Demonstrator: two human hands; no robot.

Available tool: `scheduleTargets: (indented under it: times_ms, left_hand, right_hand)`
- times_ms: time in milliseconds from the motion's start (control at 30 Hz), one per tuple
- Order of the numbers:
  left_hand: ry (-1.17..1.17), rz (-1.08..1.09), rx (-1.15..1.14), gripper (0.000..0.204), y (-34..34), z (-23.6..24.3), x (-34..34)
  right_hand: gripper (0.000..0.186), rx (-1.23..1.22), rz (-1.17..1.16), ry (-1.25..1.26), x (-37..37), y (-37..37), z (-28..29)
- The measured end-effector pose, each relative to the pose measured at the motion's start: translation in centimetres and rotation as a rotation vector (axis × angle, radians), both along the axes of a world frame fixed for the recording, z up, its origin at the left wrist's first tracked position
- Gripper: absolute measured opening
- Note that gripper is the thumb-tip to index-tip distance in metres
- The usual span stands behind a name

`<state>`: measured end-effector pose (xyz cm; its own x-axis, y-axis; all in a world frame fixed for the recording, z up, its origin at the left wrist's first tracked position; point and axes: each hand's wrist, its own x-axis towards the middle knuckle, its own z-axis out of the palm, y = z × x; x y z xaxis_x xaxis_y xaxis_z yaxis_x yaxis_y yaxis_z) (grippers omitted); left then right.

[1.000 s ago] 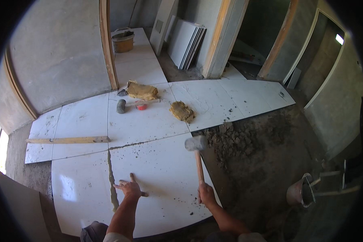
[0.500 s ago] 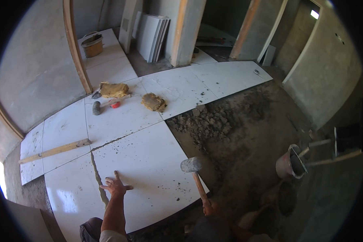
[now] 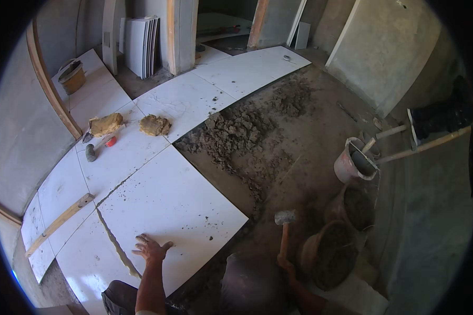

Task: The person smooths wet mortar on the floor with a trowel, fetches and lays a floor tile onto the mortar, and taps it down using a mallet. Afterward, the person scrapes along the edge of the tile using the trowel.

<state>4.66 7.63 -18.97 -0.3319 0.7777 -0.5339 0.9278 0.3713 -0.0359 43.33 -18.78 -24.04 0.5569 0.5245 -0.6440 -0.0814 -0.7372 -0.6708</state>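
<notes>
My left hand (image 3: 151, 249) lies on a large white floor tile (image 3: 176, 191), its fingers spread and holding nothing. Along the left edge of that tile runs a joint with wet mortar (image 3: 114, 239) squeezed up in it. My right hand (image 3: 286, 266) is closed round the wooden handle of a mallet (image 3: 285, 218). The grey mallet head points up, over the dark bare floor to the right of the tile and apart from it. My knee shows between the two arms.
Loose mortar (image 3: 231, 134) is heaped beyond the tile. Buckets (image 3: 355, 160) stand at the right. A wooden straightedge (image 3: 60, 223), two sponges (image 3: 154, 125) and another mallet (image 3: 91, 152) lie on laid tiles. Spare tiles (image 3: 140, 47) lean at the back.
The mallet has moved right, off the tile and over the bare floor, with my right hand still round it. My view has turned right. My left hand remains spread on the tile.
</notes>
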Motion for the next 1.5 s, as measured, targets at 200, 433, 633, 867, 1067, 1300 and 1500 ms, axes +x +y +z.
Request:
scheduleTargets:
  times_ms: [200, 433, 633, 867, 1067, 1300, 1500]
  left_hand:
    - [-0.152, 0.112, 0.029, 0.125, 0.2, -0.7, -0.1]
    - [-0.151, -0.155, 0.012, 0.104, 2.6, -1.1, -3.9]
    - [-0.517, -0.092, 0.042, 0.068, 0.2, 5.4, -10.0]
    - [-0.551, -0.055, 0.395, 0.059, -6.6, 15.5, -9.4]
    - [-0.349, -0.079, 0.294, 0.059, -8.8, 17.5, -11.3]
    - [-0.369, -0.046, 0.374, 0.059, -9.0, 18.2, -11.5]
    - [-0.369, -0.042, 0.352, 0.060, -8.9, 18.8, -11.0]
  right_hand:
    - [0.050, 0.139, 0.451, -1.167, -0.1, 1.7, -0.6]
    - [0.041, 0.419, 0.675, -0.748, -1.9, 9.8, 1.2]
    - [0.028, 0.459, 0.693, -0.818, -3.0, 18.3, 2.6]
    - [0.029, 0.368, 0.789, -0.940, -1.6, 24.4, 0.2]
    - [0.034, 0.029, 0.778, -0.874, -2.1, 25.4, -1.2]
    - [0.035, -0.031, 0.753, -0.856, -2.2, 24.9, -0.6]
    - [0.032, -0.043, 0.817, -0.835, -3.1, 24.7, 1.1]
